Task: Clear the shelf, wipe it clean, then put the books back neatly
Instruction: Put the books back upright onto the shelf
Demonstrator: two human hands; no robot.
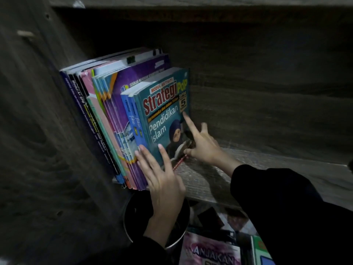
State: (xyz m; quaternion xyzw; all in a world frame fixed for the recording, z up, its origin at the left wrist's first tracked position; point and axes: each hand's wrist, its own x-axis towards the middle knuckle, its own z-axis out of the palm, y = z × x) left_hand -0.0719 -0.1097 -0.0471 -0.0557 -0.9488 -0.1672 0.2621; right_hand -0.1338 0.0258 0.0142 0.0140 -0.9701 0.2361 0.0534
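Observation:
A row of several books stands upright against the left wall of a dark wooden shelf. The outermost is a teal book titled "Strategi PdP Pendidikan Islam". My left hand lies with straight fingers against the front edges of the books and the teal cover's lower corner. My right hand touches the teal cover, its forefinger stretched up along the book's right edge and its thumb at the bottom edge. Both sleeves are black.
A clear bubble-textured liner covers the shelf board to the right of the books. Below the shelf stand a round black container, a purple book marked "ANJAKAN" and a green-edged book.

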